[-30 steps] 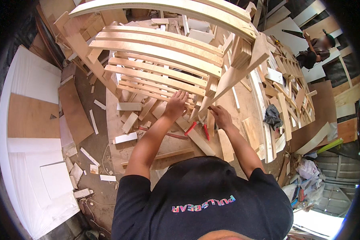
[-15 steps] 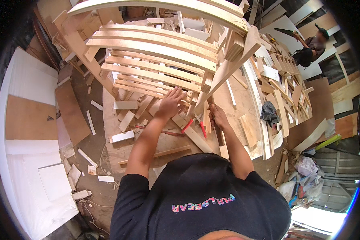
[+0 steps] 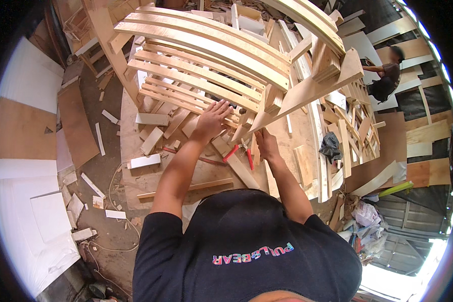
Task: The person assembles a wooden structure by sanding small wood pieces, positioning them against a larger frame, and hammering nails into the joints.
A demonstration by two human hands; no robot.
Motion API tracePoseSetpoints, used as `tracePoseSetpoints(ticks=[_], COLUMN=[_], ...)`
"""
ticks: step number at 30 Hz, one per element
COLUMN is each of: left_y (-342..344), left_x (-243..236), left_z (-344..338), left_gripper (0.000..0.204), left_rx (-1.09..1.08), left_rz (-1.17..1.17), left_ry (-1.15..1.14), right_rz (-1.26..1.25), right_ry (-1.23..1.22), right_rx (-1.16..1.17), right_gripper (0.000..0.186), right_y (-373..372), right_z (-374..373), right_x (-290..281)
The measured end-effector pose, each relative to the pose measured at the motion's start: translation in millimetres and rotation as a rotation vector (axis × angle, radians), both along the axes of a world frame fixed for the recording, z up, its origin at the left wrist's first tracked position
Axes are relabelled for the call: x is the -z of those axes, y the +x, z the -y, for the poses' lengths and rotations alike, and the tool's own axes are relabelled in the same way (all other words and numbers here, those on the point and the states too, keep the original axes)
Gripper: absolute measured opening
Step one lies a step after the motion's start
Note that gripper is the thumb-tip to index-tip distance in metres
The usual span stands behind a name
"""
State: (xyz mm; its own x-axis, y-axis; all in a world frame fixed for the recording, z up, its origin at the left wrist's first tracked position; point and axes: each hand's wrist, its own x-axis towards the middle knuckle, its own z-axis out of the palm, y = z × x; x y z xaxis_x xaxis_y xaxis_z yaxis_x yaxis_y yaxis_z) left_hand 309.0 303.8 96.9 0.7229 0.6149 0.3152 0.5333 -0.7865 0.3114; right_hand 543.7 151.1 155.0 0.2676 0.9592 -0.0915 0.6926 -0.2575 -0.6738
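Note:
A slatted wooden chair frame (image 3: 196, 78), of pale curved slats between side boards, stands tilted on the worktable (image 3: 282, 173). My left hand (image 3: 215, 120) lies palm down on its lower slats near their right ends, fingers stretched out. Beneath the right side board (image 3: 307, 98), my right hand (image 3: 268, 144) is closed; the board covers part of its fingers. A dark, rounded end, apparently a hammer head (image 3: 242, 110), shows at the slat ends; the handle is hidden. Red-handled pliers (image 3: 240, 152) lie on the table between my forearms.
Wood offcuts (image 3: 151, 141) litter the table around the frame, and a long bar (image 3: 206, 161) lies there. A black plastic bag (image 3: 330, 147) sits among boards at right. Another person (image 3: 387, 75) works at the far right. White panels (image 3: 27, 201) stand at left; scraps lie on the floor.
My right hand has turned and moved up against the side board; the brown handle that hung below it is now out of sight. My left hand stays on the slats. The view has shifted slightly.

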Motion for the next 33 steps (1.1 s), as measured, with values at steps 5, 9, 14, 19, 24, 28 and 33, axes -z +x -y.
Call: tracePoseSetpoints(ticks=[5, 9, 14, 19, 24, 28, 33], left_y=[2.0, 4.8, -3.4, 1.5, -4.3, -26.2, -90.7], left_x=[8.3, 9.4, 9.3, 2.0, 4.7, -7.2, -24.2], left_z=[0.1, -1.0, 1.1, 4.7, -9.0, -37.8, -71.1], left_gripper=[0.079, 0.075, 0.076, 0.075, 0.070, 0.062, 0.060], left_rx=[-0.008, -0.022, -0.024, 0.019, 0.054, 0.099, 0.055], left_rz=[0.030, 0.013, 0.043, 0.058, 0.039, 0.042, -0.038], left_ry=[0.078, 0.046, 0.005, -0.013, -0.102, -0.222, -0.046], right_rz=[0.168, 0.148, 0.100, 0.144, -0.074, -0.354, -0.803], right_ry=[0.078, 0.019, 0.097, -0.021, -0.260, -0.544, -0.345], right_rx=[-0.053, -0.047, -0.022, 0.102, 0.369, 0.259, 0.245], right_gripper=[0.029, 0.030, 0.037, 0.037, 0.034, 0.032, 0.034], right_y=[-6.6, 1.3, -16.2, 7.5, -39.7, -64.5, -173.6], right_z=[7.6, 3.3, 14.1, 38.9, 74.3, 129.7, 132.2], right_x=[11.7, 7.2, 5.5, 41.8, -31.2, -53.7, -81.5])
